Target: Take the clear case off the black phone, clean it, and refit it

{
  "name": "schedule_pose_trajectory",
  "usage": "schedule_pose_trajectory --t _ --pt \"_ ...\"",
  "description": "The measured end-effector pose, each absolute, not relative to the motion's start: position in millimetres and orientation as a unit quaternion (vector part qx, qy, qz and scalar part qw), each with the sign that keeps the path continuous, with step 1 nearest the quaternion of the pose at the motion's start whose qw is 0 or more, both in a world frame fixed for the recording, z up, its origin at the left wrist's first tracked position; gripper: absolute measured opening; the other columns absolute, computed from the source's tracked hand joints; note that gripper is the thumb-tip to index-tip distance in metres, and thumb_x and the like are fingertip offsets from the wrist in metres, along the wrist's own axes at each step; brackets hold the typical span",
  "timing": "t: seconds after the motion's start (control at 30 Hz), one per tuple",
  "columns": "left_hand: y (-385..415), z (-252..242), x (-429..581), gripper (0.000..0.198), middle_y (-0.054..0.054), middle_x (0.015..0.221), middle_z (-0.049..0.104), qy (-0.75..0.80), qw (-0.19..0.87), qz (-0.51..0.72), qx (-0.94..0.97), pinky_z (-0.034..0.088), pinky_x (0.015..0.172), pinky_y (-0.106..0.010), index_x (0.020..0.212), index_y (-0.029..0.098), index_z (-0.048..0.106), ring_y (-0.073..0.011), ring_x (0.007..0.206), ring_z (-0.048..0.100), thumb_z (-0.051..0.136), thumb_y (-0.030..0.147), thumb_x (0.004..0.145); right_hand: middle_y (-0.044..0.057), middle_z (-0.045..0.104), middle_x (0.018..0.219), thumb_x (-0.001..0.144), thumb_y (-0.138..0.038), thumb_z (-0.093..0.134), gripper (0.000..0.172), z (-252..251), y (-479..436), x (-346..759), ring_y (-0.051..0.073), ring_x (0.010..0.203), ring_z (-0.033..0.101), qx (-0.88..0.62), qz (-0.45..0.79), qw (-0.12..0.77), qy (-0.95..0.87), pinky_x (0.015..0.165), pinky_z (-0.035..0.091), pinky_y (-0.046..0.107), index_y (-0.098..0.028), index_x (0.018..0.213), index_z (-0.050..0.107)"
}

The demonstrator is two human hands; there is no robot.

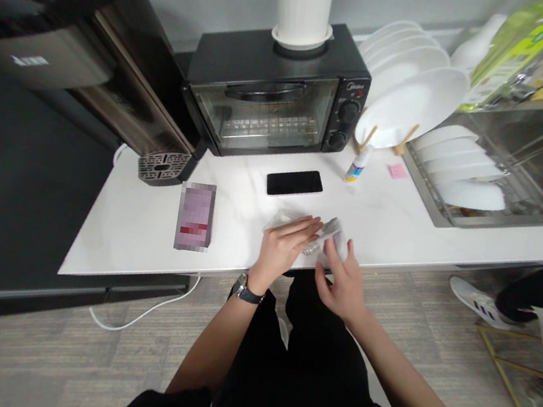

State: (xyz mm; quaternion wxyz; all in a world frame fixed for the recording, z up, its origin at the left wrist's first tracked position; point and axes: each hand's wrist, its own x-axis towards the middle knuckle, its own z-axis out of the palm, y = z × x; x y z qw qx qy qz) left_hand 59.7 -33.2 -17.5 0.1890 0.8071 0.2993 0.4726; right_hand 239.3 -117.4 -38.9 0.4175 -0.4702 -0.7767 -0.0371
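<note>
The left hand (286,246) lies with its fingers straight and together, reaching to the right over a clear plastic wrapper (279,219); its thumb is hidden, so whether it pinches anything I cannot tell. The right hand (340,282) has its fingers spread and slightly bent against a crumpled translucent sleeve (340,240) just right of the left fingertips; I cannot tell if it is gripped. Both wrappings are at the near edge of the white counter (130,234), and the right hand overlaps that edge. A wristwatch (245,289) circles the left wrist.

Just beyond the hands lies a black-screened smartphone (295,183), with a strip of counter surface between it and the toaster oven (270,102) behind. To the left, past a broad stretch of white surface, a pixelated purple item (195,217) lies close to the near edge, with a drink dispenser (163,165) farther left.

Far right of the phone stand a small white bottle (357,167) and, beside it, a pink sticky note (397,171). White plates (407,101) stand in a rack behind them. The counter runs on rightward along the near side of the metal sink (451,219).
</note>
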Motion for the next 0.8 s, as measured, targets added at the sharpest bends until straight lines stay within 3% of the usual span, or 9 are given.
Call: schedule_pose_trajectory --t 0.23,0.43,0.57,0.8 --pt "-33.3 -18.3 57.3 0.039 -0.011 0.146 0.077 0.290 0.193 0.455 0.820 0.065 0.117 -0.044 0.145 0.020 0.074 -0.0264 0.138 0.073 0.058 0.016 0.109 0.012 0.076 0.146 0.099 -0.012 0.058 0.093 -45.1 -120.7 237.9 0.037 0.139 0.071 -0.416 -0.047 0.385 -0.823 0.110 0.067 0.062 -0.030 0.181 0.018" --pt "-32.7 -21.2 62.8 0.036 -0.010 0.137 0.081 0.283 0.168 0.501 0.801 0.067 0.115 -0.042 0.140 0.021 0.077 -0.0249 0.128 0.079 0.069 0.016 0.105 0.017 0.067 0.157 0.101 -0.021 0.060 0.095 -57.3 -120.3 237.5 0.044 0.130 0.075 -0.515 -0.029 0.414 -0.750 0.110 0.065 0.070 -0.024 0.182 0.012" --pt "-33.4 -19.6 63.6 0.033 -0.012 0.138 0.081 0.294 0.157 0.480 0.812 0.069 0.112 -0.041 0.138 0.017 0.076 -0.0250 0.130 0.078 0.067 0.015 0.107 0.010 0.078 0.142 0.100 -0.022 0.063 0.092 -65.4 -132.0 233.5 0.040 0.117 0.081 -0.458 -0.043 0.419 -0.783 0.102 0.071 0.062 -0.033 0.181 0.020" --pt "-34.2 -18.7 62.6 0.034 -0.009 0.138 0.081 0.300 0.157 0.445 0.829 0.067 0.116 -0.044 0.140 0.023 0.076 -0.0253 0.130 0.078 0.061 0.019 0.110 0.013 0.075 0.146 0.100 -0.024 0.062 0.088 -61.6 -119.1 243.0 0.042 0.118 0.080 -0.479 -0.050 0.421 -0.769 0.101 0.070 0.067 -0.032 0.179 0.024"
